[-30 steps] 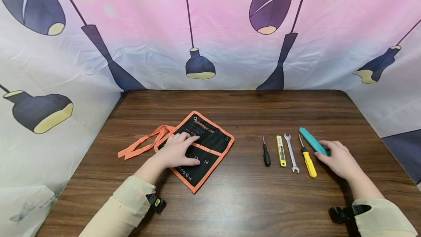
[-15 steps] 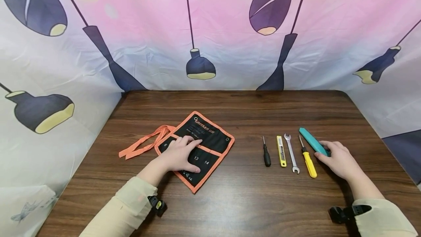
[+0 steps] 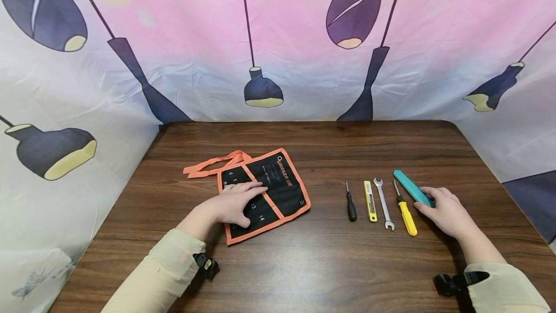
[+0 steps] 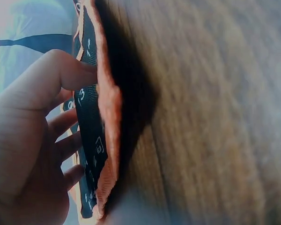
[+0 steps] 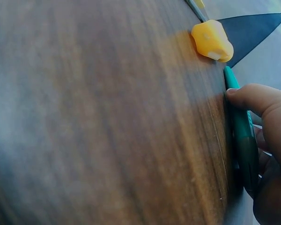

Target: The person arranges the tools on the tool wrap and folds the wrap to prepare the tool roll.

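My left hand (image 3: 232, 204) rests spread on a black tool pouch (image 3: 284, 197) with orange edging and printed numbers. In the left wrist view, the thumb (image 4: 77, 75) and fingertips touch the pouch's front, and its near edge stands slightly off the table. Over at the right, my right hand (image 3: 445, 211) grips the lower end of a teal utility knife (image 3: 410, 185). The right wrist view shows the thumb (image 5: 248, 97) on one side of the teal body, with the other fingers partly hidden behind. The knife lies on the table.
Left of the teal knife lie a yellow-handled screwdriver (image 3: 407, 217), an open-ended wrench (image 3: 384, 204), a flat yellow tool (image 3: 370, 201) with a label, and a black screwdriver (image 3: 351, 204). Orange ties (image 3: 213, 164) trail from the pouch. A printed cloth (image 3: 299, 86) hangs behind the wooden table (image 3: 330, 274).
Under my left hand the pouch has turned clockwise, its lettered end swinging right and its ties moving right. The right hand and the teal knife have stayed in place.
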`<state>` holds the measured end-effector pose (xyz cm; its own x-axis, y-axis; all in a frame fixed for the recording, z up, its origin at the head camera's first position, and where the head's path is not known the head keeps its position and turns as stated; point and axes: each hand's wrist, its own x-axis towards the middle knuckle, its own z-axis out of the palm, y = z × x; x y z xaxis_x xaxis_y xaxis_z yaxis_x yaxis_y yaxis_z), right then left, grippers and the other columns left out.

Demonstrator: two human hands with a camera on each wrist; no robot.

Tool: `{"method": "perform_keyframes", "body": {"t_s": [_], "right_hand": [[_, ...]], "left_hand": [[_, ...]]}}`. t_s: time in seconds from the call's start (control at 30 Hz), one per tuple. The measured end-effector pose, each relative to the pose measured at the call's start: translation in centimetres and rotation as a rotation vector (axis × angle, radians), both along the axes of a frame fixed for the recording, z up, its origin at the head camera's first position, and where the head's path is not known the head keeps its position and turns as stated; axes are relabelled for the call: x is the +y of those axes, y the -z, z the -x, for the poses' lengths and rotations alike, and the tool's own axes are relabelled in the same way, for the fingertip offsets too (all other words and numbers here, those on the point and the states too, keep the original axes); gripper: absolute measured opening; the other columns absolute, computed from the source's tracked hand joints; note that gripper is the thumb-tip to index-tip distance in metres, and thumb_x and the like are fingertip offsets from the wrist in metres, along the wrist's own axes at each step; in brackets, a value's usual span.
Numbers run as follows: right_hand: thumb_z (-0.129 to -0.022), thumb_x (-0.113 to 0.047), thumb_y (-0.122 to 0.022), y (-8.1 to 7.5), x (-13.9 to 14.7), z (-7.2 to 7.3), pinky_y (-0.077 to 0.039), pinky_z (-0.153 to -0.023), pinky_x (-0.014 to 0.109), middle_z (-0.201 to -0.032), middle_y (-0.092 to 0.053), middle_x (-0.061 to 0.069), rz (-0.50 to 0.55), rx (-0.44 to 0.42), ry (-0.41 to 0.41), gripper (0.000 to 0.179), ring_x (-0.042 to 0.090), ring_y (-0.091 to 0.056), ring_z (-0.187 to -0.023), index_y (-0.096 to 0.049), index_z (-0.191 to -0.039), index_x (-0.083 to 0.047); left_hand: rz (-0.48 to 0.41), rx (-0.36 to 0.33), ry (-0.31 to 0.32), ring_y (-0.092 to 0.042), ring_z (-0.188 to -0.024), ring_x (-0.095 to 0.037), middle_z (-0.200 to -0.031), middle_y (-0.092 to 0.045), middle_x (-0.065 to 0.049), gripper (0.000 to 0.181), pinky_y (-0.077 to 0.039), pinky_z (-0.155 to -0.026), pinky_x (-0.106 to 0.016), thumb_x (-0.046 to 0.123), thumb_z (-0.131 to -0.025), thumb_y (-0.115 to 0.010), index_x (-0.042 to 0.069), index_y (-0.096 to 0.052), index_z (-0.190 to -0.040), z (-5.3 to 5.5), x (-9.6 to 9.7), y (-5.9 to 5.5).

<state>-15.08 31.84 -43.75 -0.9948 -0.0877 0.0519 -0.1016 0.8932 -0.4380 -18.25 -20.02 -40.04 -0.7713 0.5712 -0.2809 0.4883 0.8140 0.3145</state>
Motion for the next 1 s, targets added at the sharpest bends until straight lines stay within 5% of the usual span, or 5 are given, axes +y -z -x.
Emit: {"method": "perform_keyframes", "body": {"t_s": [0.57,1.0], "right_hand": [[-0.092,-0.032,-0.057,0.1,0.0,-0.1,-0.036,-0.078,0.061,-0.116,-0.045,0.034,0.007,0.006,0.004,0.057,0.052,-0.039,-0.104,-0.047,-0.126,0.013],[-0.093,-0.026,-0.058,-1.7,-1.1,0.4,-0.036,-0.073,0.056,-0.115,-0.045,0.028,0.078,0.106,-0.034,0.051,0.043,-0.039,-0.099,-0.048,-0.127,0.010]], "left_hand": [[-0.011,-0.018,0.013,-0.023,-0.138,-0.023,-0.151,-0.026,-0.002,0.094,-0.009,-0.108,-0.052,0.017,-0.070,-0.071,0.022,-0.023,-0.150,0.3,-0.3,-0.3],[-0.102,0.110,-0.004,-0.033,-0.127,-0.030,-0.141,-0.039,-0.007,0.084,-0.022,-0.100,-0.058,0.046,-0.075,-0.072,0.026,-0.033,-0.146,-0.4,0.5,-0.3]]}}
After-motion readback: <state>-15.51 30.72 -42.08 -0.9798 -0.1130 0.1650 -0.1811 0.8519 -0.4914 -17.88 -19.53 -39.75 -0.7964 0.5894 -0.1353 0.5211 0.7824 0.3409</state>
